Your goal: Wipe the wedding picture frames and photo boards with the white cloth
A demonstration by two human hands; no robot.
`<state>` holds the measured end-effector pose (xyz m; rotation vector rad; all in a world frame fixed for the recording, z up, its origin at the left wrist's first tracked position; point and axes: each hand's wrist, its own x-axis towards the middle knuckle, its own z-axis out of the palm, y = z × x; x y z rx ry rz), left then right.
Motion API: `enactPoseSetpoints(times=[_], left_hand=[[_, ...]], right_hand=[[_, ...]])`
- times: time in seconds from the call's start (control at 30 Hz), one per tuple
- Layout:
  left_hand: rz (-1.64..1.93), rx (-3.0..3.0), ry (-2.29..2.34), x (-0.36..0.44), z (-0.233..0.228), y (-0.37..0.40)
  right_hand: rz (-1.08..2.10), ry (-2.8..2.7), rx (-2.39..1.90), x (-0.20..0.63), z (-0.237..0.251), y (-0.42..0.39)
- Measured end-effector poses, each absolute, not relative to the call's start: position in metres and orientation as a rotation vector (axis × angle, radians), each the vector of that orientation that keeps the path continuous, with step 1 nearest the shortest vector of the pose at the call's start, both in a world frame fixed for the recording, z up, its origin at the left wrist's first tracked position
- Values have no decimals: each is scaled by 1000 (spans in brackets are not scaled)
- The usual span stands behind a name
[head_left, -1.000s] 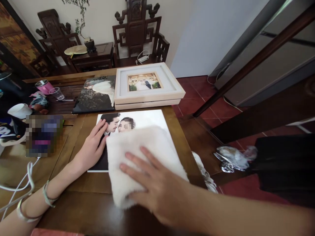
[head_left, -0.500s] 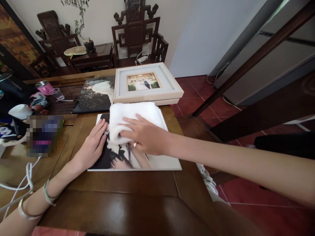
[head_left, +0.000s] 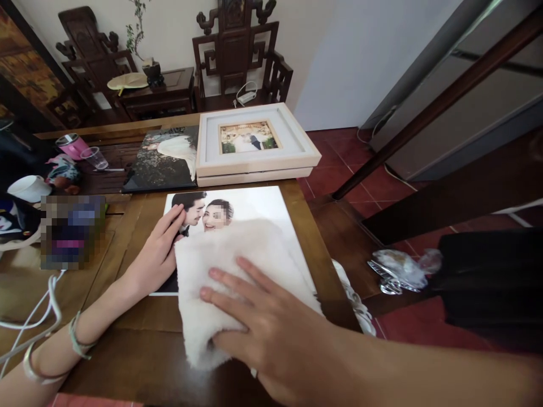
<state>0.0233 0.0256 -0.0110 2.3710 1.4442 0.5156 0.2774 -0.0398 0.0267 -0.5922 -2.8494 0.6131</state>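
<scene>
A glossy photo panel [head_left: 258,203] of two people lies flat on the wooden table. Its upper part shows, while a folded white towel [head_left: 203,257] covers most of the lower part and hangs past the near edge. My right hand [head_left: 271,328] is spread on top of the towel, with the thumb tucked at its fold, holding it against the panel. On the panel's left side rests my left hand [head_left: 153,257], fingers stretched out flat and holding nothing.
Behind the panel are a pale wood picture frame [head_left: 254,174] and a dark photo panel [head_left: 159,164]. Cups, a blurred-out item [head_left: 72,232] and white cables [head_left: 53,299] occupy the table's left. Carved chairs stand by the wall. The table's right edge drops to red tiles [head_left: 335,164].
My right hand has drawn the towel toward me, from the panel's upper part down over its near edge, uncovering the pictured heads. My left hand has stayed on the panel.
</scene>
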Motion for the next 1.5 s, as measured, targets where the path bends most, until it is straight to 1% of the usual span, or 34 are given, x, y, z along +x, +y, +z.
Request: enactPoseSetpoints(times=[0.23,0.37,0.43,0.57,0.73,0.83,0.93,1.03,1.13,1.23,1.3,1.4,1.5], left_hand=[[557,2328,1473,26,-11,24],[599,2283,1496,29,-9,21],[721,2253,1496,30,-7,20],[989,2247,1429,29,-5,20],[1013,2219,1437,27,-7,21],[953,2216,1440,28,-8,20],[792,2294,1454,30,-8,20],[683,2365,1506,32,-9,20],[682,2418,1515,32,-11,20],[672,2434,1496,32,-10,19],[630,2426,1498,33,-7,18],[593,2414,1486,36,-4,17],[601,2399,1482,37,-3,18]], right_hand=[[383,-2832,-895,267,23,19],[313,-2753,-1029,250,26,46],[291,-2752,-991,242,25,49],[276,-2882,-659,237,24,38],[410,-2990,-242,254,33,12],[548,-3034,-166,269,40,-2],[680,-2976,-297,282,38,-7],[681,-2852,-544,292,29,2],[626,-2713,-750,294,24,21],[676,-2535,-874,283,27,42],[808,-2410,-897,269,31,55],[1034,-2245,-808,241,37,72],[1046,-2296,-691,218,39,85]])
